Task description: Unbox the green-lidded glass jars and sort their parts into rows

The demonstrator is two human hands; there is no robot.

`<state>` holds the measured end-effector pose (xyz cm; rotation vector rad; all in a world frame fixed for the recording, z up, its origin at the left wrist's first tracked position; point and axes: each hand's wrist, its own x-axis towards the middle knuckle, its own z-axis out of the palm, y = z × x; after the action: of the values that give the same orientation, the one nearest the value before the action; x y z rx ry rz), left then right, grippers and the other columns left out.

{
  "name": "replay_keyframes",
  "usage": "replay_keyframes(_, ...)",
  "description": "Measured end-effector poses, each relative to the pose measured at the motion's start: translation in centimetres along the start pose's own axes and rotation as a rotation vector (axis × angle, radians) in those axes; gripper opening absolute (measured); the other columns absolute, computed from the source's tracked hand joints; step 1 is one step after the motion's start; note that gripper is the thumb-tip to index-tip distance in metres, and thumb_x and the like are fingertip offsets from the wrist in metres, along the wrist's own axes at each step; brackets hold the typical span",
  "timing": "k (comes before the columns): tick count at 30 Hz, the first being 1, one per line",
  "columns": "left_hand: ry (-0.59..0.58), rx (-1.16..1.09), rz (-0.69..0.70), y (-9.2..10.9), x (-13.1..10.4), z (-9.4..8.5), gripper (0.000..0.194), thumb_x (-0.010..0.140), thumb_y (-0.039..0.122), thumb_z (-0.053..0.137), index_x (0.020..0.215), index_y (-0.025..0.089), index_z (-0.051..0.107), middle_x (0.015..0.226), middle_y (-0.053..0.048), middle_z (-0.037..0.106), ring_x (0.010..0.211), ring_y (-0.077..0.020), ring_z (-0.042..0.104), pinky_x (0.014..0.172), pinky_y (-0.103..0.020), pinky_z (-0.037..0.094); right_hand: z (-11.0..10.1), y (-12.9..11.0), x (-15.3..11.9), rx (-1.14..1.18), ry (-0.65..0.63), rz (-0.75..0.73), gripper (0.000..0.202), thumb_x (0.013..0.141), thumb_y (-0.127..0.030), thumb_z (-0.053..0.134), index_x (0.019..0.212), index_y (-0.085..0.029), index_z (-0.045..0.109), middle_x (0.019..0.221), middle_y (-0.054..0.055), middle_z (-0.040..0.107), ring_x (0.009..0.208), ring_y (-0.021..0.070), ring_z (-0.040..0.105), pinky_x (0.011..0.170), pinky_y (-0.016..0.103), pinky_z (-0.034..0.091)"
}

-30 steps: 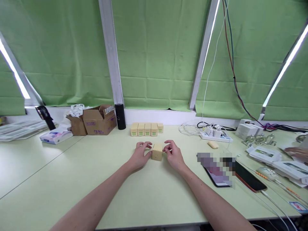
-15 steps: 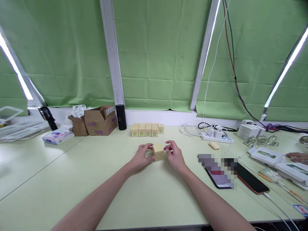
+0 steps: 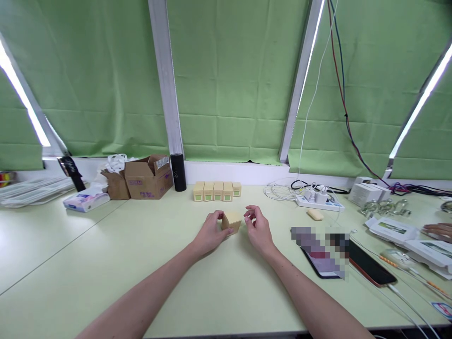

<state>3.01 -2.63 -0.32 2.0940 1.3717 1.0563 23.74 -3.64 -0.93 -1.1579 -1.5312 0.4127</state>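
Between my hands is a small tan cardboard box (image 3: pixel 232 221), turned at an angle with one corner toward me. My left hand (image 3: pixel 212 231) grips it from the left, the thumb across the near side and the fingers behind the left edge. To the right, my right hand (image 3: pixel 257 228) is apart from the box, its fingers curved and spread with nothing between them. Beyond the hands stands a row of several similar small boxes (image 3: pixel 213 192) with green-and-white labels on their fronts.
Behind on the left are an open brown carton (image 3: pixel 148 181), a black cylinder (image 3: pixel 178 172) and a tissue pack (image 3: pixel 86 201). On the right lie two phones (image 3: pixel 316 254), a power strip (image 3: pixel 319 202) with cables, and white packages (image 3: pixel 391 228) near another person's hand (image 3: pixel 439 230).
The small box has turned in my left hand, and the left thumb has slid across its near side. My right hand has moved slightly away from it. The other person's hand has shifted a little.
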Motion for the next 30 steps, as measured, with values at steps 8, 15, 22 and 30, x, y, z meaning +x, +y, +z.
replay_keyframes(8, 0.283, 0.247, 0.396, 0.6, -0.1, -0.9, 0.045, 0.085, 0.030, 0.078, 0.122, 0.023, 0.053, 0.118, -0.010, 0.067, 0.111, -0.0293, 0.064, 0.095, -0.048, 0.054, 0.0, -1.3, -0.5, -0.052, 0.024, -0.142, 0.032, 0.097, -0.036, 0.054, 0.127, -0.023, 0.053, 0.113, 0.009, 0.068, 0.094, 0.0229, 0.065, 0.075, 0.037, 0.055)
replay_keyframes(15, 0.507, 0.511, 0.754, 1.9, -0.2, -1.4, 0.037, 0.089, 0.027, 0.075, 0.118, 0.021, 0.052, 0.113, -0.012, 0.069, 0.104, -0.0287, 0.067, 0.088, -0.045, 0.052, -0.2, -2.8, -1.4, -0.109, 0.067, -0.375, 0.042, 0.095, -0.027, 0.057, 0.135, -0.024, 0.045, 0.128, 0.013, 0.062, 0.111, 0.0276, 0.063, 0.084, 0.044, 0.058)
replay_keyframes(22, 0.566, 0.689, 0.853, 3.2, -0.6, -1.5, 0.025, 0.091, 0.021, 0.071, 0.108, 0.022, 0.053, 0.104, -0.010, 0.072, 0.086, -0.0239, 0.065, 0.077, -0.040, 0.047, 0.0, -3.4, -1.8, -0.160, 0.058, -0.509, 0.045, 0.095, -0.020, 0.054, 0.137, -0.023, 0.039, 0.132, 0.016, 0.059, 0.123, 0.0297, 0.059, 0.090, 0.048, 0.059)
replay_keyframes(30, 0.511, 0.742, 0.829, 3.3, -0.8, -1.3, 0.012, 0.092, 0.020, 0.065, 0.099, 0.022, 0.056, 0.096, -0.007, 0.071, 0.082, -0.0231, 0.063, 0.074, -0.040, 0.043, 0.0, -3.4, -2.0, -0.237, -0.007, -0.511, 0.045, 0.094, -0.016, 0.049, 0.136, -0.022, 0.033, 0.134, 0.019, 0.055, 0.117, 0.0294, 0.062, 0.086, 0.047, 0.059)
